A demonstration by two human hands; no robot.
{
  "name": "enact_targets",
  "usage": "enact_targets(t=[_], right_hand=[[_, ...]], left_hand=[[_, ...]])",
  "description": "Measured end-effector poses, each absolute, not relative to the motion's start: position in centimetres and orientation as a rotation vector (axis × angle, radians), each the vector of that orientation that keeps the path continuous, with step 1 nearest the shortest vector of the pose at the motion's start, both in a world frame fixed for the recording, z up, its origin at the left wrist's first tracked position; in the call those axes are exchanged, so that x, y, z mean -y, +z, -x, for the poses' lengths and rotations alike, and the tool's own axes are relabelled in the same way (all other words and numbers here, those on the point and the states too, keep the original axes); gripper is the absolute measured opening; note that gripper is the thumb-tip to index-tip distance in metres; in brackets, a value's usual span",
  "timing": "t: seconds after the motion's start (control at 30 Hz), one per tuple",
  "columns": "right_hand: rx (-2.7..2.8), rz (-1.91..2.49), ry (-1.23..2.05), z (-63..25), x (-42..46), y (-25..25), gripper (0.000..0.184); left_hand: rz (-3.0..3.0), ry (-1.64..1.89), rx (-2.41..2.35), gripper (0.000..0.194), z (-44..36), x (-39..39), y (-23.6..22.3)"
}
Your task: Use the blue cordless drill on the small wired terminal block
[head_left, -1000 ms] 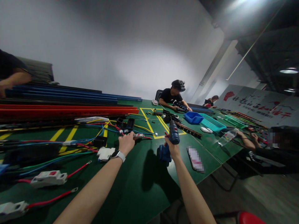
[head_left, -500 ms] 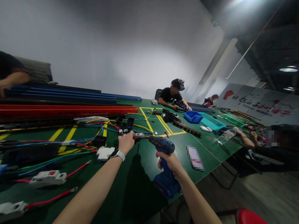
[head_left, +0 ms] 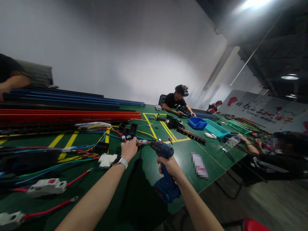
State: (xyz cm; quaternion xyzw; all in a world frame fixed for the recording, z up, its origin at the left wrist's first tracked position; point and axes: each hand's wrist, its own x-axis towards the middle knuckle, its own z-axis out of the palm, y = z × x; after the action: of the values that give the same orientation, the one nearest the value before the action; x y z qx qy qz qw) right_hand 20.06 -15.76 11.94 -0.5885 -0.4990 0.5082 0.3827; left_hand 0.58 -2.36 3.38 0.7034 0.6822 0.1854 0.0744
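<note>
My right hand point(head_left: 170, 166) is wrapped round the grip of a blue cordless drill point(head_left: 166, 190), its chuck pointing left. In my left hand point(head_left: 129, 149) is a small white circuit breaker point(head_left: 141, 141) with a red switch, held above the table. The drill's tip meets or nearly meets the breaker's right end; the exact contact is too small to make out. Beside my left wrist lies a white breaker point(head_left: 108, 160). Nearer me on the left are another breaker point(head_left: 47, 187) and a further one point(head_left: 12, 219), each with a red cable ending in a ring lug.
Coloured cables point(head_left: 79, 149) and black connector parts cover the table's left side, with orange rails point(head_left: 69, 116) and blue rails point(head_left: 72, 99) behind. Blue point(head_left: 197, 123) and turquoise bins point(head_left: 216, 127) stand to the right, near a plastic bottle point(head_left: 231, 143). Co-workers sit around the table.
The drill and my right hand have shifted slightly left in view, and the whole scene has moved a little with my head. Both hands keep their holds.
</note>
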Motion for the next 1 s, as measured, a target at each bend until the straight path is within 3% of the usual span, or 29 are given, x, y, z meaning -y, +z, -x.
enact_targets(t=[1.0], right_hand=[[1.312, 1.476, 1.273, -19.64, 16.08, 12.31, 0.013]], left_hand=[[-2.124, 0.603, -2.02, 0.04, -0.37, 2.14, 2.91]])
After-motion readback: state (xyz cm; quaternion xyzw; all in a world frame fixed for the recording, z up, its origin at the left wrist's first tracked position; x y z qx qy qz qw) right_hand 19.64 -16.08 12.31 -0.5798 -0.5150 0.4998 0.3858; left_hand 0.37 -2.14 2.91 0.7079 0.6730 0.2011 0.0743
